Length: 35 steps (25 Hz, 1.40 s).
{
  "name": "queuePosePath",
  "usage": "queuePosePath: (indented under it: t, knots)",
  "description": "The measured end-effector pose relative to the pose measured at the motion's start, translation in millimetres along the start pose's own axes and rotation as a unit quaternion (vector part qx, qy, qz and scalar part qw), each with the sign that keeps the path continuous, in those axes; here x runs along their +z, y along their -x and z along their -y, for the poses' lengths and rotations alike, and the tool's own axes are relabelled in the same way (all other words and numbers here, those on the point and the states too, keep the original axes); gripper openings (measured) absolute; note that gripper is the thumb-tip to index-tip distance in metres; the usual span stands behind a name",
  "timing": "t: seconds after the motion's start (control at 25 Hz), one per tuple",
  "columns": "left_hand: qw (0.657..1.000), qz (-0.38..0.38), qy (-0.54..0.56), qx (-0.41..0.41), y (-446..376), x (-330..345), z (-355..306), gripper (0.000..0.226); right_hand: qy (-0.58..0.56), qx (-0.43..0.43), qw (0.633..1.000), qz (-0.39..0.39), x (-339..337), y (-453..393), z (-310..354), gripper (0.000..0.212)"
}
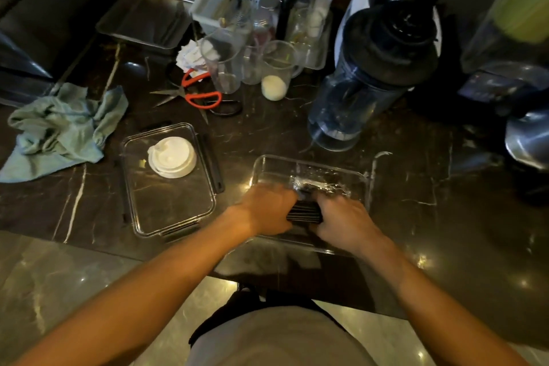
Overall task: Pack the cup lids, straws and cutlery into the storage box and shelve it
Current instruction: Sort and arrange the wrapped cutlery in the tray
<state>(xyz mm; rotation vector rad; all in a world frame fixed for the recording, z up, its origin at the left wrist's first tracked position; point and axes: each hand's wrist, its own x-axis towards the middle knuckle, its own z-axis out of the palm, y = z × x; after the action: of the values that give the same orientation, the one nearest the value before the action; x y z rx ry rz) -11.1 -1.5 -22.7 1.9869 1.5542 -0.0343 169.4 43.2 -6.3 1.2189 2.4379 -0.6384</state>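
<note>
Both hands, left hand (269, 208) and right hand (341, 221), are gripping the black straw bundle (304, 212) inside the near storage box (312, 165). Cup lids (172, 156) are sitting on the box lid (169, 205), left. Lids, cutlery, shelving pending.

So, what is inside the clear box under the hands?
Inside the box, both hands, left and right, grip a bundle of black straws in clear crinkled wrap. The hands hide the bundle's sides and the box floor beneath.
</note>
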Motion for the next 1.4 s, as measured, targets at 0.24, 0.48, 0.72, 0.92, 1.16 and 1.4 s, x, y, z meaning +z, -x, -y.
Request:
queuePosePath:
  t: [0.24,0.48,0.72,0.92,1.16,1.4]
  knots:
    - [0.994,0.083,0.065,-0.024,-26,46,8,0.03,-0.076,0.027,0.994,0.075,32,-4,-26,0.031]
    - [0.978,0.091,0.183,-0.033,-32,57,5,0.04,-0.031,0.031,0.993,0.113,37,-10,-40,0.026]
    - [0.986,0.073,0.149,-0.02,-30,51,7,0.049,-0.017,0.025,0.992,0.125,35,-12,-42,0.037]
    - [0.996,0.059,0.069,-0.016,-29,44,11,0.049,-0.002,0.008,0.993,0.116,25,-13,-45,0.033]
    - [1.0,0.01,0.029,-0.008,-26,41,7,0.036,0.039,-0.004,0.998,0.058,24,-7,-40,0.03]
    - [0.998,0.004,0.06,-0.001,-20,32,16,0.041,0.033,0.003,0.999,-0.005,16,-9,-35,0.03]
